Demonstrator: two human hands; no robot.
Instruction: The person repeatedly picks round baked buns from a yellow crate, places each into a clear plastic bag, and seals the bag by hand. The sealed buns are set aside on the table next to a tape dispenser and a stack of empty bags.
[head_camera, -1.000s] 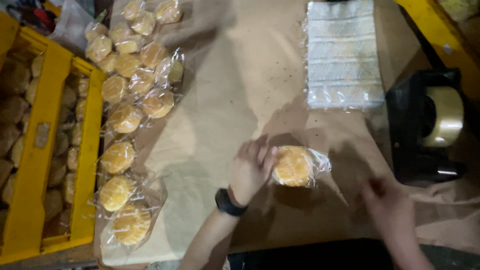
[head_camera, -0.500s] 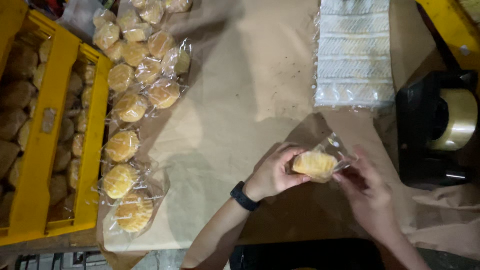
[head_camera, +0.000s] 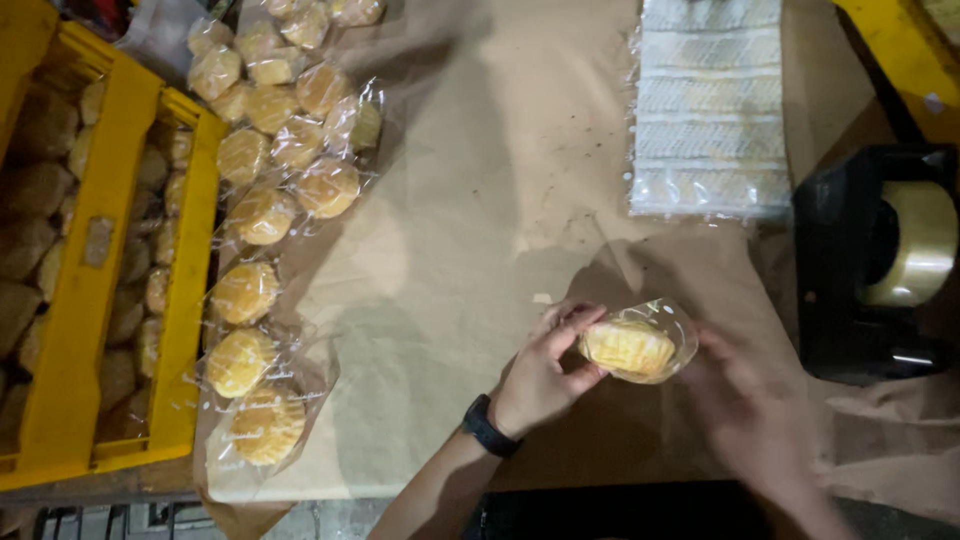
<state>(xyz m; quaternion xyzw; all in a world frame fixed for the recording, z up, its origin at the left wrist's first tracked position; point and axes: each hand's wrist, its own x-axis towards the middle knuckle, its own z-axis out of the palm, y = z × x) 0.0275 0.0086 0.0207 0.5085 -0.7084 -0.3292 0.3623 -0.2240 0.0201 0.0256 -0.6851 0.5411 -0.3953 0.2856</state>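
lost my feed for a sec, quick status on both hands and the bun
Left hand grips bagged bun at its left end. Right hand blurred at the bag's right side, grip unclear. Brown paper beneath; nothing in the way.

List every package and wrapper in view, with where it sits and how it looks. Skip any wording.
Bagged bun: round, golden, in a clear bag, held between left hand and right hand.
Bagged buns: a loose row of the same clear packs along the paper's left side.
Stack of empty clear bags: flat rectangle, top right.
Yellow crate: far left, holds unwrapped buns.
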